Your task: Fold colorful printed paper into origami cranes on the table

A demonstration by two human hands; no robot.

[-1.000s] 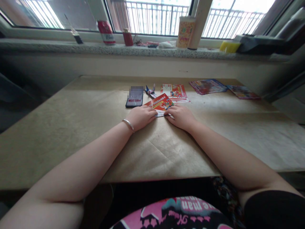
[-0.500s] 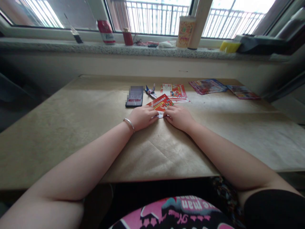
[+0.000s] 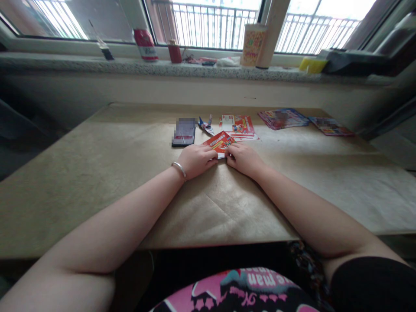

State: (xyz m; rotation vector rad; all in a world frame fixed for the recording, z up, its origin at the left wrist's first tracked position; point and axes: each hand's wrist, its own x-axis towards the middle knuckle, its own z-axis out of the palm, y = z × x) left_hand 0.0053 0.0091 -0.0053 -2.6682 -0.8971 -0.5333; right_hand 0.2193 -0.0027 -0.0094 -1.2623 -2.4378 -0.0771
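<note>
A red printed paper sheet [image 3: 219, 142] lies on the brown paper-covered table [image 3: 97, 173]. My left hand [image 3: 196, 160], with a silver bangle on the wrist, has its fingers curled and pinches the sheet's near left edge. My right hand [image 3: 243, 158] is also curled and pinches the near right edge. The two hands almost touch at the sheet's near corner. Just behind the sheet lies a small folded paper figure [image 3: 205, 124].
A dark phone [image 3: 183, 132] lies left of the sheet. More red leaflets [image 3: 238, 125] and two coloured booklets [image 3: 282, 118] [image 3: 330, 125] lie further back right. The windowsill holds a can [image 3: 144, 44], a red bottle [image 3: 174, 52], a cup [image 3: 252, 44] and a yellow sponge [image 3: 312, 64].
Both hands have drawn a little closer together on the red sheet, and its visible part has grown smaller.
</note>
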